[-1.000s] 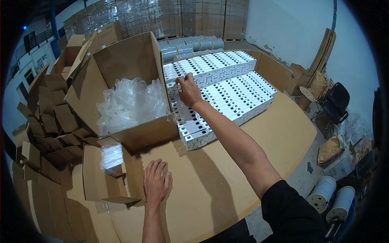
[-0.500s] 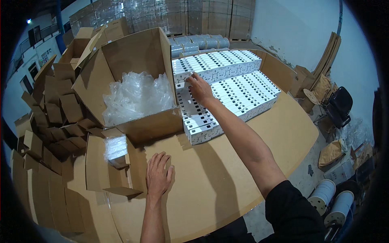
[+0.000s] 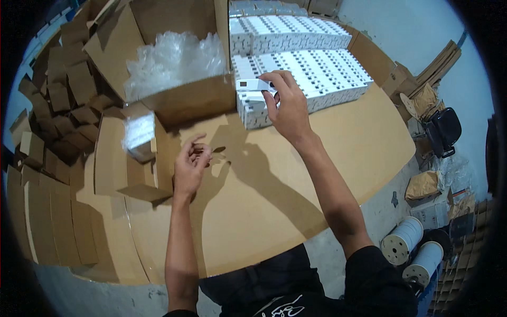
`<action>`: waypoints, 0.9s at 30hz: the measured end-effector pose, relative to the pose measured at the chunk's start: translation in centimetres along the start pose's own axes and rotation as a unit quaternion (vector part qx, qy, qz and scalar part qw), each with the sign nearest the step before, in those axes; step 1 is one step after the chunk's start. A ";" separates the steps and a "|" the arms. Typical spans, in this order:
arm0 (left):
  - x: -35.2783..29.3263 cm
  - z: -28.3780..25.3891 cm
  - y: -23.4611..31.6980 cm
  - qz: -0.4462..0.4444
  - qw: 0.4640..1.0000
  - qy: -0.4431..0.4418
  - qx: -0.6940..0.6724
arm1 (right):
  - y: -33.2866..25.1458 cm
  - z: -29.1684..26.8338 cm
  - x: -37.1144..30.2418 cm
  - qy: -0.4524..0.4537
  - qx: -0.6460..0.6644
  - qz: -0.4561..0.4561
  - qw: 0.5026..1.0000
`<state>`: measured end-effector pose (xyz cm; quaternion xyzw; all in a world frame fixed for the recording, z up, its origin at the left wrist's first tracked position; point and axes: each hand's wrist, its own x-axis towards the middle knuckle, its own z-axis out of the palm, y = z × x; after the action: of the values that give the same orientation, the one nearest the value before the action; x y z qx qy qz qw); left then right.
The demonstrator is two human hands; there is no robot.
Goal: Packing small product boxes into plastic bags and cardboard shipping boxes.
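My right hand (image 3: 291,108) grips a slim white box (image 3: 250,84) with a dark square at its end, between thumb and fingers. It is raised just in front of the near stack of matching white boxes (image 3: 322,79), which stand packed in tight rows. Over the cardboard-covered table, my left hand (image 3: 190,168) hovers with nothing in it, its fingers loosely bent and apart. Beside it on the left sits a small open carton (image 3: 112,158), which holds a bundle (image 3: 140,131) wrapped in clear plastic.
Behind the small carton stands a large open carton (image 3: 195,100) full of clear plastic bags (image 3: 174,62). Many folded cardboard boxes (image 3: 63,206) crowd the left side. A black chair (image 3: 442,129) and cable spools (image 3: 404,238) are on the floor at right.
My right hand has taken a white box from the stack and brought it nearer. My left hand has lifted off the table, its fingers now bent. The view has tilted downward.
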<state>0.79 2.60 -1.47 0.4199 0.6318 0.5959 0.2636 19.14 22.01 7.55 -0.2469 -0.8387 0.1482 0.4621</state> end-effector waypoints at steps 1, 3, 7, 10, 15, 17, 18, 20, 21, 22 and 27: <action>0.0 -0.3 0.4 -0.020 0.994 -0.031 -0.105 | -0.9 -0.1 -1.2 -0.007 0.014 -0.005 1.000; -0.1 -0.6 1.0 -0.042 0.989 -0.060 -0.125 | -2.6 0.1 -3.8 -0.025 0.042 0.000 0.999; -1.1 -0.7 2.5 -0.104 0.973 -0.073 -0.195 | -4.8 3.5 -8.1 -0.055 0.129 0.047 0.989; -1.5 -0.3 1.6 -0.130 0.968 -0.022 -0.213 | -5.3 5.2 -9.2 -0.091 0.146 0.032 0.985; -1.5 0.4 0.0 -0.076 0.984 0.033 -0.159 | -3.8 7.8 -10.3 -0.085 0.318 0.166 0.930; -1.4 0.6 -0.8 -0.047 0.989 0.038 -0.131 | -3.1 8.1 -10.2 -0.100 0.341 0.188 0.916; -1.3 0.6 -1.4 -0.019 0.994 0.039 -0.104 | -2.8 8.3 -10.3 -0.113 0.362 0.211 0.901; -0.9 0.7 -1.9 -0.026 0.995 0.021 -0.093 | -2.2 9.3 -10.8 -0.082 0.358 0.188 0.911; -0.9 0.8 -2.1 -0.028 0.995 0.026 -0.097 | -1.8 9.5 -11.2 -0.075 0.344 0.181 0.918; -0.9 0.9 -2.0 -0.031 0.994 0.032 -0.100 | -1.8 9.6 -11.2 -0.069 0.332 0.174 0.924; -1.1 0.5 -2.6 -0.021 0.995 0.087 0.032 | -2.2 9.0 -10.7 -0.115 0.266 0.244 0.925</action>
<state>1.16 2.13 -4.27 0.3612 0.6797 0.6040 0.2068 15.70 14.07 -3.69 -0.2932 -0.7297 0.5017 0.3603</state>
